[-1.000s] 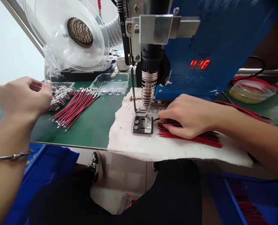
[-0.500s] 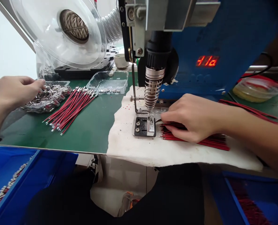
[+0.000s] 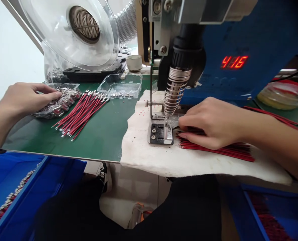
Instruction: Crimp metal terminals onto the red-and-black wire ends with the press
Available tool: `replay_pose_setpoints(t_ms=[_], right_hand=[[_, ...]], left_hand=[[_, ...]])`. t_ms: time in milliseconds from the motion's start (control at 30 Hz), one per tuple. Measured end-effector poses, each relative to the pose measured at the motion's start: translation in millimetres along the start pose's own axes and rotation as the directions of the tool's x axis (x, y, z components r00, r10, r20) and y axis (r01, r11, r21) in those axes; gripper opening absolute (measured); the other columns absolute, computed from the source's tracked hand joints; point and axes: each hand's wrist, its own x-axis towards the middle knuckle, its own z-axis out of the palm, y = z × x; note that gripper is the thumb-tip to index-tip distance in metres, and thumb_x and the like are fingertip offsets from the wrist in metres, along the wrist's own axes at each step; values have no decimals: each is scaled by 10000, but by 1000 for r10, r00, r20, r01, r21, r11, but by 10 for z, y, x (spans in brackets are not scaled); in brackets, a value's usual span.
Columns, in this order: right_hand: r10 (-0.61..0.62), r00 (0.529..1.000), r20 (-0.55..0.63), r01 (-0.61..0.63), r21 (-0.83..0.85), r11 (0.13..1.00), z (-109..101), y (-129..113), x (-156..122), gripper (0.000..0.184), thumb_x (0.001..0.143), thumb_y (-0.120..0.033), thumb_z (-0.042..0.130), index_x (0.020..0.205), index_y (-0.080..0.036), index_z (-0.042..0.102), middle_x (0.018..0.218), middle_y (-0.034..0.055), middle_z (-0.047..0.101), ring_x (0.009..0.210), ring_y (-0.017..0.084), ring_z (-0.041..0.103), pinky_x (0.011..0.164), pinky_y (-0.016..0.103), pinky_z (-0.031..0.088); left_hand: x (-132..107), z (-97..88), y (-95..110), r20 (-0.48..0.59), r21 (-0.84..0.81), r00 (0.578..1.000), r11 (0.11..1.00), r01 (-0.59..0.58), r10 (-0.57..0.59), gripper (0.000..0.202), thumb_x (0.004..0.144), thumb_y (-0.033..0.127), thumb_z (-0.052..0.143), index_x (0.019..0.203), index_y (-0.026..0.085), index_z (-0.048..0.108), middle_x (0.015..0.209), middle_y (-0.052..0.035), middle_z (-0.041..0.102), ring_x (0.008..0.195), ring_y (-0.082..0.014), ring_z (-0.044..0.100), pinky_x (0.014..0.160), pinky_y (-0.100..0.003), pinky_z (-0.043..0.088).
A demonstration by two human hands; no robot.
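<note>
My left hand (image 3: 25,98) reaches out flat over a heap of small metal terminals (image 3: 63,102) at the left of the green mat (image 3: 98,134), its stretched fingertips touching the heap. My right hand (image 3: 211,122) lies on a bundle of thin red wires (image 3: 221,149) on the white cloth (image 3: 164,159). Its fingertips are pinched on a wire end beside the small metal fixture (image 3: 161,134), directly under the coiled nozzle (image 3: 175,95) of the blue machine (image 3: 239,30).
A second bundle of red wires with metal ends (image 3: 82,110) lies beside the terminals. Behind it are a clear plastic tray (image 3: 121,87) and a large clear reel (image 3: 71,33). The machine's display (image 3: 234,62) glows red. Blue bins (image 3: 13,187) sit under the table edge.
My left hand has dropped from a raised, curled pose and stretched out onto the terminal heap. My right hand has stayed on the wires by the fixture. The view has shifted slightly.
</note>
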Motion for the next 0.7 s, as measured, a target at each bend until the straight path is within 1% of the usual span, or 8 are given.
replay_pose_setpoints(t_ms=[100,200,267,400,467,533,600,700], right_hand=[[11,1000,20,-11,3,1000,-3,5,10,263,1119,-296,612,864,-267,558,705,20,621,610,194,475,672,411,234],[-1,999,34,0,11,1000,-6,13,15,199,1084,-255,598,885,-264,584,720,18,625,617,197,479,674,413,237],[-7,999,33,6,22,1000,-10,17,13,197,1078,-237,581,883,-266,578,718,14,610,621,198,482,674,416,234],[-16,999,34,15,49,999,1,29,8,228,1097,-213,560,877,-266,586,720,9,597,640,203,492,687,420,256],[-23,999,29,22,52,998,29,37,11,237,1103,-196,556,879,-263,597,723,8,601,648,204,502,692,419,265],[-34,999,-14,34,46,998,60,41,16,248,1089,-168,556,862,-264,585,704,5,589,633,201,494,686,419,260],[-31,998,-53,33,39,999,75,39,21,256,1076,-143,556,852,-264,584,690,7,594,619,199,489,682,417,258],[8,1000,4,-8,21,1000,50,29,19,258,1120,-163,556,897,-248,654,760,46,703,653,212,557,678,411,282]], left_hand=[[3,-6,16,0,-10,1000,1000,18,-18,420,806,69,970,569,336,750,530,66,543,755,-240,434,1281,-346,456],[-32,-12,74,-7,2,999,999,43,-43,453,796,19,946,552,341,743,494,75,536,752,-241,436,1310,-377,463],[-66,-15,98,-11,15,998,998,55,-55,458,806,21,936,547,337,729,490,71,527,751,-241,439,1309,-387,469],[-112,-9,93,-17,-2,1000,1000,-11,11,433,874,96,934,580,328,717,526,66,503,745,-235,393,1299,-355,463],[-121,-2,87,-40,-3,999,1000,-6,5,429,868,79,931,589,320,711,541,67,499,738,-231,393,1286,-345,471],[-131,1,90,-66,2,998,1000,24,-24,447,849,39,923,582,311,689,555,64,486,727,-226,391,1271,-353,486],[-148,-1,101,-74,3,997,1000,29,-29,459,851,24,914,583,306,670,583,58,479,723,-222,383,1269,-367,491],[-174,-8,126,-61,8,998,1000,13,-13,439,867,51,910,604,304,667,630,49,490,729,-222,379,1283,-391,486]])
